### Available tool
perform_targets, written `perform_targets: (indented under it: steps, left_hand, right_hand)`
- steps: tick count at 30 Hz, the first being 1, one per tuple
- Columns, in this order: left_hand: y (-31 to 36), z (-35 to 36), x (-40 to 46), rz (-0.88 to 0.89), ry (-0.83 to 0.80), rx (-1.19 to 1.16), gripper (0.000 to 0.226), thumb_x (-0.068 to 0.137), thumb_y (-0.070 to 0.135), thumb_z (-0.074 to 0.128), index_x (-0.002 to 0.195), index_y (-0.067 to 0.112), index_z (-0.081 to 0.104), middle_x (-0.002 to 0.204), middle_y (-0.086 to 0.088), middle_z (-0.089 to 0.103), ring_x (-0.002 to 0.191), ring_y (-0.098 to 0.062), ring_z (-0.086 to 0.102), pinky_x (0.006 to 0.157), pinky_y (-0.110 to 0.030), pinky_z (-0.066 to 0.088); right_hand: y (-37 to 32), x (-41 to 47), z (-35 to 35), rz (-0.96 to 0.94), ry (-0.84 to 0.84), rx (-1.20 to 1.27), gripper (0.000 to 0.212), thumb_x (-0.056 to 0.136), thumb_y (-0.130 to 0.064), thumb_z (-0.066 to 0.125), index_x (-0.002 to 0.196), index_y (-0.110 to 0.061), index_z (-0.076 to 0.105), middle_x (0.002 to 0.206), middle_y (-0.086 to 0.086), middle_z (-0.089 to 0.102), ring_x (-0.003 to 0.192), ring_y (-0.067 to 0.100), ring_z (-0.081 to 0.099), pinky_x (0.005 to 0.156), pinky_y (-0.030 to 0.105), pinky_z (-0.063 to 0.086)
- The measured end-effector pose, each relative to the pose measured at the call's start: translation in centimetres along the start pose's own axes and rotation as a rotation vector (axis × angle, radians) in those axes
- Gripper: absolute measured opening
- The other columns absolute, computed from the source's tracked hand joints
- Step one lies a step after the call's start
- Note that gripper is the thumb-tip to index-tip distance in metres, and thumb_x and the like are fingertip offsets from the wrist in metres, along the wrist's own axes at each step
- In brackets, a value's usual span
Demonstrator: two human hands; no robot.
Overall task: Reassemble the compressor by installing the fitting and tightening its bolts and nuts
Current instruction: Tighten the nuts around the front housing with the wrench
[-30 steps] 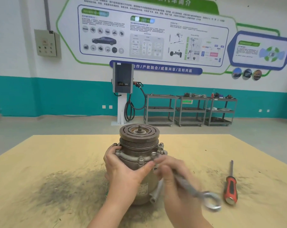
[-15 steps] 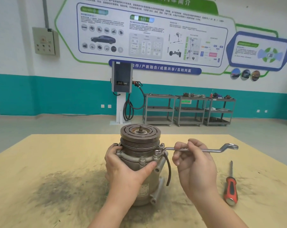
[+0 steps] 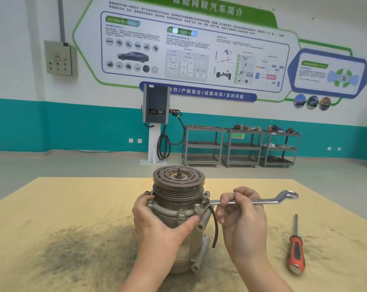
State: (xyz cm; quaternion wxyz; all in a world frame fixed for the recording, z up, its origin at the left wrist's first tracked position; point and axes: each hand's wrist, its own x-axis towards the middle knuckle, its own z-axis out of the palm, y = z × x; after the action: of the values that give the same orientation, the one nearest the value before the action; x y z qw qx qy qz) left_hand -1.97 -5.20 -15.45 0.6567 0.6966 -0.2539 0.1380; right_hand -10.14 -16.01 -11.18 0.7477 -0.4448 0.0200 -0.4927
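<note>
Workshop table (image 3: pixel 52 207): near its front edge, left hand (image 3: pixel 157 224) grips the upright compressor (image 3: pixel 178 207); right hand (image 3: pixel 241 213) clasps the wrench (image 3: pixel 262 201), now swung level onto a flange bolt (image 3: pixel 206 194), tightening apparently underway.

White-and-teal wall (image 3: pixel 52 127) bearing an information poster (image 3: pixel 188 49) and control box (image 3: pixel 59 57). Charging station (image 3: pixel 156 123) and three grey shelf carts (image 3: pixel 240 146) on grey floor (image 3: pixel 73 163).
</note>
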Motion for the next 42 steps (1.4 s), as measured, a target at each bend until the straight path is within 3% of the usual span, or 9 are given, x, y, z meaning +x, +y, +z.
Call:
perform_targets:
  steps: [6,11,15,18,21,27,33,39,42]
  left_hand:
    - [-0.8,-1.2,0.7,-0.016,-0.091,-0.023,0.082,0.043,0.061,0.083,0.102,0.059,0.026,0.126,0.016,0.04,0.122,-0.01,0.044,0.105,-0.037,0.04]
    - [-2.5,-4.2,2.7,-0.057,-0.266,-0.072,0.093,0.042,0.077,0.078,0.116,0.07,0.022,0.119,0.056,0.034,0.12,0.013,0.044,0.104,-0.033,0.039]
    - [-3.5,-7.6,4.7,-0.113,-0.263,-0.063,0.098,0.054,0.081,0.067,0.135,0.053,0.021,0.148,0.027,0.025,0.141,-0.006,0.027,0.115,-0.039,0.025]
    - [-3.0,-8.4,4.9,-0.136,-0.283,-0.144,0.117,0.042,0.097,0.056,0.142,0.045,0.026,0.144,0.028,0.038,0.13,0.007,0.039,0.105,-0.025,0.032]
    - [-2.4,-7.2,4.1,-0.128,-0.386,-0.111,0.132,0.032,0.09,0.071,0.146,0.044,0.02,0.132,0.034,0.046,0.117,0.019,0.047,0.095,-0.012,0.036]
    - [-2.6,-6.0,4.0,-0.119,-0.341,-0.097,0.097,0.032,0.081,0.08,0.112,0.071,0.027,0.12,0.039,0.05,0.111,0.021,0.047,0.084,-0.005,0.038]
    - [-2.2,-5.6,3.7,-0.094,-0.295,-0.141,0.084,0.043,0.074,0.079,0.114,0.062,0.035,0.112,0.043,0.053,0.106,0.019,0.052,0.076,0.001,0.039]
    - [-2.0,-5.6,3.4,-0.128,-0.284,-0.119,0.085,0.038,0.086,0.073,0.111,0.068,0.032,0.116,0.036,0.056,0.107,0.017,0.052,0.082,-0.01,0.036]
    - [-2.3,-5.3,3.5,-0.12,-0.28,-0.129,0.088,0.038,0.086,0.074,0.114,0.065,0.034,0.116,0.031,0.06,0.109,0.011,0.056,0.09,-0.016,0.04]
  right_hand:
    - [-0.7,-2.1,0.0,-0.137,-0.028,0.015,0.013,0.099,-0.002,0.038,0.093,-0.007,0.049,0.068,0.016,0.065,0.052,0.023,0.057,0.048,0.025,0.047]
    - [-2.3,1.7,-0.7,-0.004,0.118,0.166,0.019,0.099,0.001,0.031,0.091,-0.011,0.043,0.061,0.011,0.063,0.047,0.02,0.052,0.045,0.023,0.042]
    - [-1.0,2.2,-0.5,0.14,0.03,0.089,0.017,0.099,0.001,0.032,0.092,-0.011,0.042,0.062,0.013,0.062,0.046,0.02,0.051,0.042,0.025,0.04]
    - [0.4,1.8,0.4,0.229,-0.051,0.124,0.016,0.098,0.0,0.033,0.09,-0.01,0.043,0.062,0.014,0.061,0.045,0.021,0.051,0.042,0.025,0.04]
    - [1.4,1.5,1.1,0.267,-0.061,0.178,0.017,0.098,0.001,0.034,0.088,-0.01,0.044,0.062,0.013,0.06,0.046,0.021,0.051,0.042,0.024,0.04]
    - [1.4,1.8,1.7,0.318,-0.069,0.139,0.016,0.096,0.002,0.033,0.089,-0.01,0.043,0.058,0.011,0.059,0.044,0.02,0.049,0.04,0.023,0.039]
    - [0.7,3.0,2.1,0.426,-0.124,0.064,0.015,0.095,0.001,0.033,0.088,-0.009,0.041,0.057,0.008,0.052,0.043,0.019,0.045,0.039,0.023,0.035]
    - [2.3,-2.2,1.7,-0.105,-0.074,0.004,0.023,0.097,0.002,0.037,0.089,-0.013,0.051,0.065,0.01,0.062,0.051,0.022,0.054,0.047,0.025,0.045]
    - [3.9,-5.3,2.4,-0.535,-0.156,-0.423,0.02,0.097,-0.017,0.047,0.092,-0.029,0.062,0.086,-0.002,0.068,0.072,0.015,0.064,0.067,0.022,0.051]
